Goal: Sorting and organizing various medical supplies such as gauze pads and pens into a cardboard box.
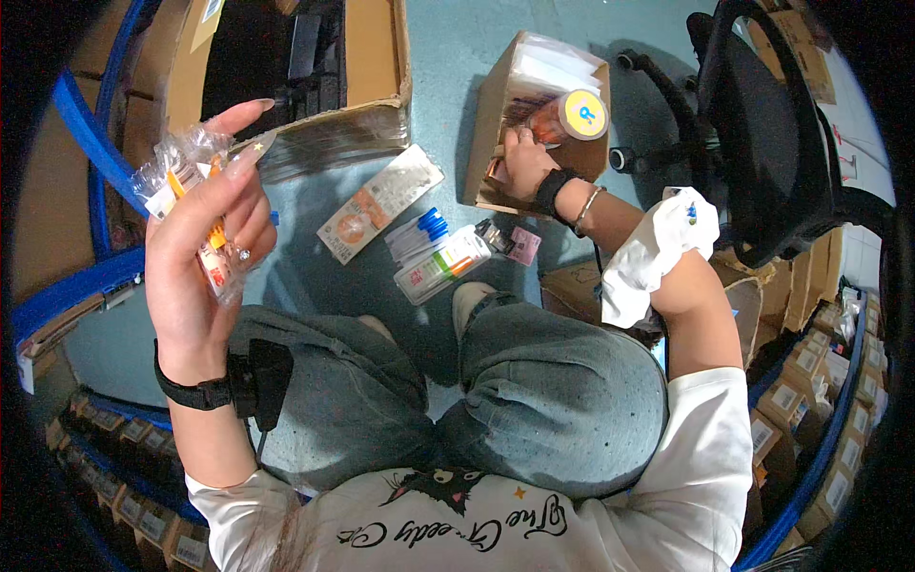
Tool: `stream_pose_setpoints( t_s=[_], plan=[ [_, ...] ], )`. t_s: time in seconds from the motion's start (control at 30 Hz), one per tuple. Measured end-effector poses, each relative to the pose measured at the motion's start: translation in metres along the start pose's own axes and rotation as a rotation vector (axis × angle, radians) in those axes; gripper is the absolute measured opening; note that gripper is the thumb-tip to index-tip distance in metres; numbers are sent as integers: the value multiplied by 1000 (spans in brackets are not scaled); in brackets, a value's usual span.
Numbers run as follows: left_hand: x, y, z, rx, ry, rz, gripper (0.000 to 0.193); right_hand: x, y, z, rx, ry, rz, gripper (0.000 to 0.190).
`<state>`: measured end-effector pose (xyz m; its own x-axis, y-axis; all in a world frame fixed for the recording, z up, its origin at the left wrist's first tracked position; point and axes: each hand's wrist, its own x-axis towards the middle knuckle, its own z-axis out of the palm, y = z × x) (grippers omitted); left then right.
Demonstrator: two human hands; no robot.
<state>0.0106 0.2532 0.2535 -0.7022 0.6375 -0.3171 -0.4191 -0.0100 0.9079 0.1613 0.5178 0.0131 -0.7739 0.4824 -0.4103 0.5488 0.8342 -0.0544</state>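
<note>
My left hand (207, 207) is raised on the left, its fingers wrapped around a small item in a crinkled clear plastic wrapper (214, 268) with orange and white print. On the right, my right hand (527, 166) reaches down into a small cardboard box (486, 100). Its fingers are bent beside a clear jar with a yellow lid (585, 114), and a small orange-pink item (498, 169) lies under the palm. Whether the fingers grip anything is hidden. White flat packets (554, 64) stand at the box's far end.
Between the boxes lie a white and orange carton (379, 205), blue-capped pens in a clear pack (418, 236), a clear plastic case (443, 264) and a pink card (525, 245). A large open carton (372, 118) stands far left, a wheeled black chair (765, 136) right. Shelved boxes (786, 397) flank me.
</note>
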Motion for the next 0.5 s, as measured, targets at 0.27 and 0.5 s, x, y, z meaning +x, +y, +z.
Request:
stream_pose_setpoints(
  t_s=[0.27,0.5],
  plan=[
    [1,-1,0,4,-16,-5,43,4,14,-2,58,-83,-146,45],
    [-2,3,-1,17,-7,-19,49,-4,3,-1,85,1,-140,36]
  ],
)
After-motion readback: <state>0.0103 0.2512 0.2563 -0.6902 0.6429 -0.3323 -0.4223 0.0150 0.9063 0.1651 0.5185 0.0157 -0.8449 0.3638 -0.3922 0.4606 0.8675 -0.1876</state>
